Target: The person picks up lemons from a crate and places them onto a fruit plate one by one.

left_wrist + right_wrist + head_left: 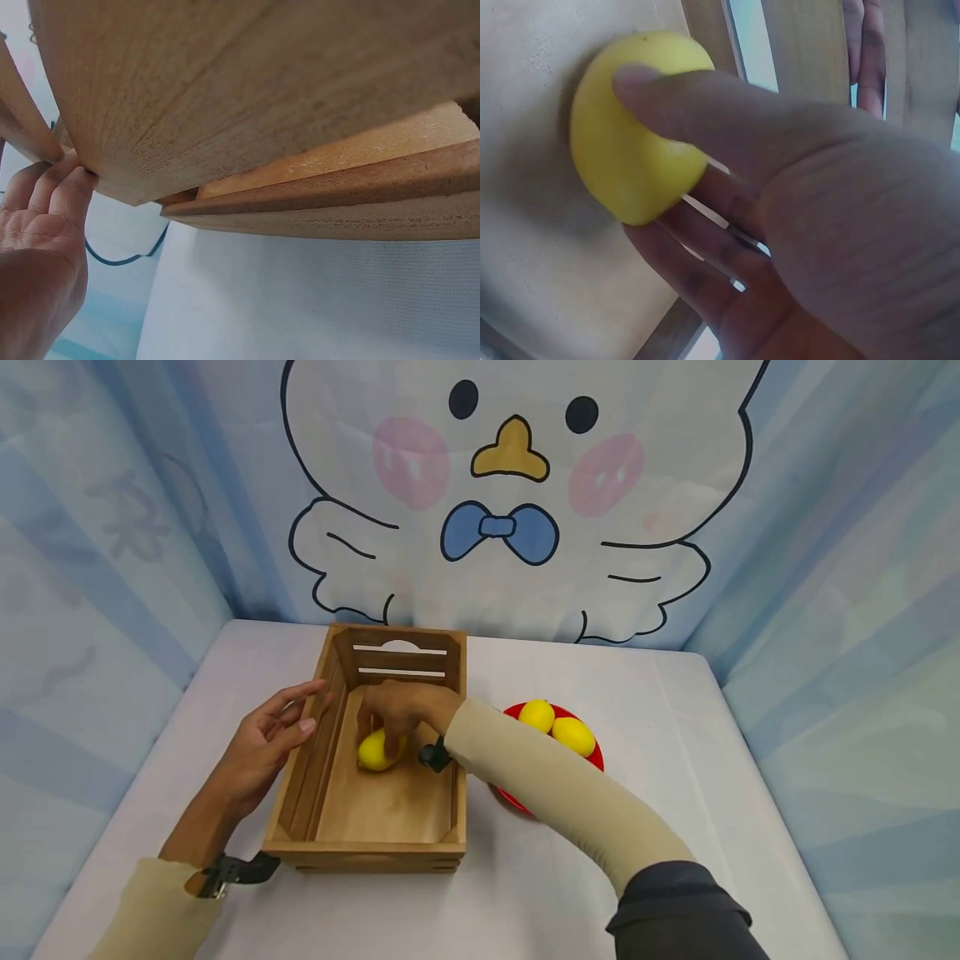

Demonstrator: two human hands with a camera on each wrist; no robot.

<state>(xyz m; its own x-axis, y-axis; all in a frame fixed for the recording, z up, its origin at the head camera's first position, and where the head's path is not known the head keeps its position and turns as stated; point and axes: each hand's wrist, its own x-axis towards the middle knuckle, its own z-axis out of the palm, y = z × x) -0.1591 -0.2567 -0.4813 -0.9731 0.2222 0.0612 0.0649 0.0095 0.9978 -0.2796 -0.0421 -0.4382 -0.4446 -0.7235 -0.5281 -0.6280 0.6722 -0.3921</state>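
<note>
Inside a wooden crate (pixel 390 822), my right hand (pixel 401 706) holds a yellow lemon (pixel 378 750) low over the crate's floor. In the right wrist view the thumb lies across the lemon (pixel 641 142), and the fingers are round its other side. Whether the lemon touches the floor, I cannot tell. My left hand (pixel 270 739) is at the crate's left side, its fingers loosely bent and touching the upper slat. The left wrist view shows those fingertips (pixel 75 187) against the edge of the wood. Part of the lemon is hidden by the right hand.
Right of the crate, a red plate (pixel 597 757) bears at least two more lemons (pixel 537 716); my right sleeve (pixel 555 785) covers part of it. A white-covered table (pixel 675 827) lies beneath everything. Printed curtains (pixel 847 635) stand at the back and both sides.
</note>
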